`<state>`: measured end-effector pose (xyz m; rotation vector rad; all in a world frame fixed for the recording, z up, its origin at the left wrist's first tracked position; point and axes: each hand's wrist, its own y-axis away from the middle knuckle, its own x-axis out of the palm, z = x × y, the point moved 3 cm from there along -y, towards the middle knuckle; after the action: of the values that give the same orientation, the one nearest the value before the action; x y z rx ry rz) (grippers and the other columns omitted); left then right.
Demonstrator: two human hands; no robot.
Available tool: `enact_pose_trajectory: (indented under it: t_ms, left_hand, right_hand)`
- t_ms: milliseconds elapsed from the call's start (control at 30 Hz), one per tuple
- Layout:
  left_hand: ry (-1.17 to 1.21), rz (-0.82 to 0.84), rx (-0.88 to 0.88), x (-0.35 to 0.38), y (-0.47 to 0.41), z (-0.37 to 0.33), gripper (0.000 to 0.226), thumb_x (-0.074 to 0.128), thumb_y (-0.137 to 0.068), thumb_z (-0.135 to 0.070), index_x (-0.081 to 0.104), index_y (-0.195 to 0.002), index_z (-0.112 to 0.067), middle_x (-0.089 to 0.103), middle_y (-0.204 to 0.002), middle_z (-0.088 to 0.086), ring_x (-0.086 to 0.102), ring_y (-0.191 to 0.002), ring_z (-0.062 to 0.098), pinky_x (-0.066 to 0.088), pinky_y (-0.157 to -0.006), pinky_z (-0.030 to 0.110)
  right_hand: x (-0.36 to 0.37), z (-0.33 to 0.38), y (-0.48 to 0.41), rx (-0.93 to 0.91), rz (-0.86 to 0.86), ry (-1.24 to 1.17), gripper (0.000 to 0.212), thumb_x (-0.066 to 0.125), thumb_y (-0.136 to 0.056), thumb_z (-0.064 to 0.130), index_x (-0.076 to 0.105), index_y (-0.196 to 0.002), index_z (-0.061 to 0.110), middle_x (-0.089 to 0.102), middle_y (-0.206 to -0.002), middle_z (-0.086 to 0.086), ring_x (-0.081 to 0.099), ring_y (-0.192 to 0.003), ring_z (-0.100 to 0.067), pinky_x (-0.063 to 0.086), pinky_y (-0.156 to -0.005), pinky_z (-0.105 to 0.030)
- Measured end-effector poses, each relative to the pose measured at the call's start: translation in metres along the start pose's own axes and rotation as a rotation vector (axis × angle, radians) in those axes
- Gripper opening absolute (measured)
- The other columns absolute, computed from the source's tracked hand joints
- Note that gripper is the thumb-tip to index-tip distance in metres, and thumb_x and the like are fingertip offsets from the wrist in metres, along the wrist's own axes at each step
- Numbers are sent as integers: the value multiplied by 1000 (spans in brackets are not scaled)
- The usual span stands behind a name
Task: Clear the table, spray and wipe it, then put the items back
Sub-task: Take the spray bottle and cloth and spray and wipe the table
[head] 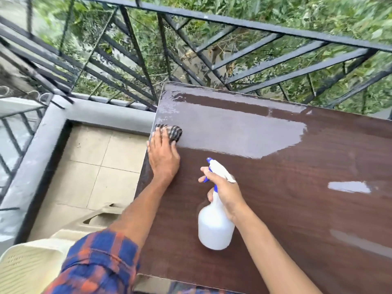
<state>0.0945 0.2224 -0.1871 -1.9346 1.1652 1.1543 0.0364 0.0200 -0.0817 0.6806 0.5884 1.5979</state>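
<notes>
I pressed the cloth at the left edge of the table with my flat left hand, my right hand gripping the bottle; long overlapping strokes seemed best.

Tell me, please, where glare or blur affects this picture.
In the head view, pale glare covers the far part of the table, with smaller patches at right; the railing and leaves are smeared; the left hand and cloth are slightly soft; the right hand and bottle are sharp.

Checked cloth on wet brown table; spray bottle tilted.
</notes>
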Motion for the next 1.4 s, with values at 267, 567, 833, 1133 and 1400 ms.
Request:
enact_pose_trajectory:
  t_ms: [267, 567, 833, 1133, 1400]
  left_hand:
    - [-18, 16, -33, 4, -74, -15, 58, 47, -97, -27, 37, -150, -6, 37, -155, 18, 36, -140, 37, 23, -119, 51]
    - [-58, 142, 71, 30, -164, -52, 61, 44, -101, -29, 26, -154, -4, 21, -163, 18, 17, -150, 35, 12, -122, 51]
    - [-36, 236, 229, 73, -138, -161, 62, 42, -101, -30, 23, -155, -8, 20, -164, 15, 17, -150, 33, 12, -122, 52]
    - [-31, 446, 562, 137, -57, -314, 63, 42, -101, -31, 21, -156, -10, 16, -165, 13, 15, -151, 30, 12, -122, 49]
    - [-38, 608, 913, 161, 4, -359, 62, 43, -102, -33, 22, -157, -13, 17, -165, 10, 15, -151, 30, 8, -123, 47]
  right_hand:
    - [21, 28, -22, 14, 45, 49, 26, 70, -93, 36, 72, -114, 22, 73, -88, 2, 43, -42, -19, 40, -56, -28]
    - [7, 66, -54, -11, 24, 89, 4, 69, -89, 37, 71, -91, 34, 72, -87, 5, 46, -44, -18, 41, -63, -29]
    - [-44, 54, -36, 6, -68, -51, 17, 70, -91, 37, 77, -103, 27, 76, -105, -6, 46, -47, -20, 42, -63, -30]
    - [-129, 48, -3, -40, -260, -165, 9, 70, -93, 35, 78, -91, 37, 76, -103, -5, 45, -47, -21, 43, -62, -29]
    - [-183, 15, 22, -47, -446, -346, 11, 76, -89, 31, 80, -97, 36, 77, -96, -5, 42, -48, -21, 38, -53, -29]
